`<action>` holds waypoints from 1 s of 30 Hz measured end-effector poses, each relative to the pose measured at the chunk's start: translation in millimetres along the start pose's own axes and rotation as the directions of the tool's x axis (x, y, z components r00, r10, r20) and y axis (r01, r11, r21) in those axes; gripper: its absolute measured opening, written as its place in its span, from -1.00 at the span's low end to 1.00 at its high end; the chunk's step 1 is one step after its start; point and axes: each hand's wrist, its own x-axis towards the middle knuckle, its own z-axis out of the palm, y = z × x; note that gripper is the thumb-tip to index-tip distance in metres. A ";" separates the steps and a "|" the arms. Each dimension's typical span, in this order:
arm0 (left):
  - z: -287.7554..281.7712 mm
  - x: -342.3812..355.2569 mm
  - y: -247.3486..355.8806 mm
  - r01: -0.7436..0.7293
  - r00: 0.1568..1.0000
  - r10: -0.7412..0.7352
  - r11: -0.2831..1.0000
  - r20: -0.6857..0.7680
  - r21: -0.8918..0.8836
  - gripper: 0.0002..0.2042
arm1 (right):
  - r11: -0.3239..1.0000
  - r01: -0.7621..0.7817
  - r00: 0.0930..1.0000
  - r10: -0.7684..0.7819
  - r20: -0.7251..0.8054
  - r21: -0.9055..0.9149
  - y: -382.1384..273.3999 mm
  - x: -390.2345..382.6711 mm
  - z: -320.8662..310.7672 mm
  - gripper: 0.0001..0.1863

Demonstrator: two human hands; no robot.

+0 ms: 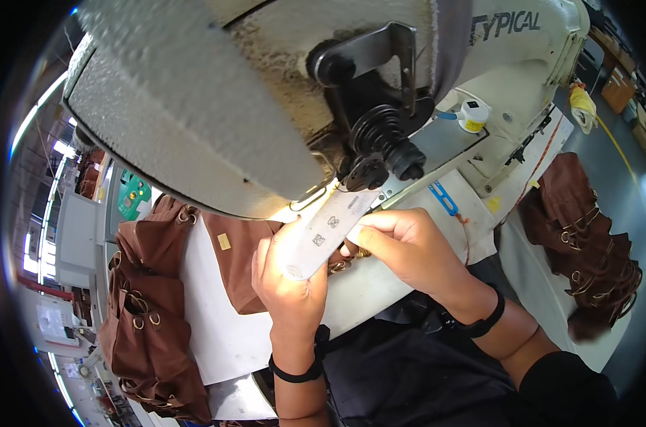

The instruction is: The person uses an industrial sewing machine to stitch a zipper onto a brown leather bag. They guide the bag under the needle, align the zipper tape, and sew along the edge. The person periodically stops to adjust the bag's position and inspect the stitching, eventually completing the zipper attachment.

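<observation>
Brown bag [241,267] is lying left of centre in the frame, below the sewing machine head [187,107]. The left hand [287,292] is curling its fingers beside a white strip [308,245] that is hiding their grip; the right hand [401,249] is pinching thumb and forefinger together, on what I can't tell. A gold plate [224,242] is already sitting on the bag. Sewing seems under way, but no fresh seam is showing, so what's left is unclear.
</observation>
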 end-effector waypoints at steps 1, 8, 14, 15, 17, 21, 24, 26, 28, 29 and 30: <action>-0.7 2.1 1.4 -0.017 1.000 0.017 1.000 -0.002 0.009 -0.65 | 0.996 0.011 1.000 -0.012 -0.011 -0.089 -3.1 -0.3 -1.6 -0.78; 3.6 6.7 1.1 -0.061 0.998 0.061 0.998 -0.026 0.022 -0.69 | 0.999 0.039 0.993 -0.042 -0.109 -0.026 1.0 -0.3 0.4 -0.78; -7.1 12.6 16.4 0.006 0.999 -0.007 0.999 0.038 0.032 -0.80 | 0.999 0.039 0.993 -0.036 -0.108 0.022 1.0 1.4 5.7 -0.76; -5.3 13.3 17.5 -0.002 0.999 0.001 1.000 0.036 0.031 -0.80 | 0.999 0.050 0.992 -0.049 -0.118 0.004 1.0 1.3 5.3 -0.75; -1.8 14.5 19.5 -0.016 0.999 0.015 0.999 0.033 0.031 -0.80 | 0.997 0.069 0.988 -0.073 -0.134 -0.031 0.7 1.4 3.9 -0.72; -2.4 14.8 23.9 -0.028 1.000 0.027 0.996 0.012 0.080 -0.80 | 0.986 0.097 0.984 -0.115 -0.134 -0.135 3.6 2.2 0.3 -0.71; -0.2 15.0 22.3 -0.041 0.999 0.043 0.996 -0.022 0.079 -0.81 | 0.907 0.135 0.950 -0.233 -0.206 -0.399 -3.0 -7.2 -3.0 -0.77; -2.0 14.5 23.8 -0.040 0.999 0.041 0.996 -0.008 0.085 -0.81 | 0.856 0.219 0.897 -0.366 -0.248 -0.469 -1.9 -10.0 -5.1 -0.80; 0.3 15.6 24.1 -0.044 0.999 0.045 0.995 -0.009 0.091 -0.81 | 0.789 0.295 0.836 -0.486 -0.254 -0.539 -0.7 -2.9 -8.3 -0.83; 0.7 13.9 23.9 -0.036 0.999 0.037 0.996 -0.006 0.082 -0.81 | 0.776 0.266 0.862 -0.458 -0.220 -0.572 -3.5 1.2 -9.4 -0.86; -0.4 14.5 23.0 -0.032 0.999 0.033 0.997 -0.005 0.077 -0.81 | 0.759 0.245 0.883 -0.432 -0.185 -0.603 -8.3 6.1 -9.7 -0.85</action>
